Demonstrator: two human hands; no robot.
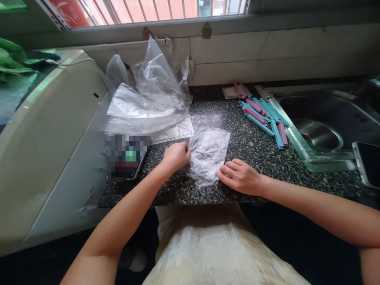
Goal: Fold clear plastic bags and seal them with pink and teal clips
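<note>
A small, wrinkled, clear plastic bag [209,152] lies flat near the front edge of the black-and-white speckled stone table [252,162], between the person's two bare hands. The left hand [177,157] is curled into a loose fist at the bag's left edge, its fingers pinching the film there. The right hand [240,177] rests low on the other side, fingers bent and their tips touching the lower right edge; whether they grip the film or only press on it, I cannot tell. Behind and to the left, a heap of larger, crumpled, see-through plastic sheets and bags [151,97] spreads toward the pale tiled wall [228,49]. Nearer, left of the left hand, sits a dark, flat, rectangular object [130,158] with its face pixelated. To the right of the small bag and well apart from it, slim pink and light-blue plastic strips [267,113] are piled loosely beside the metal rim of a stainless-steel sink [297,139]. A dark-screened phone with a pale edge [369,164] lies at the far right, by the sink's near corner.
</note>
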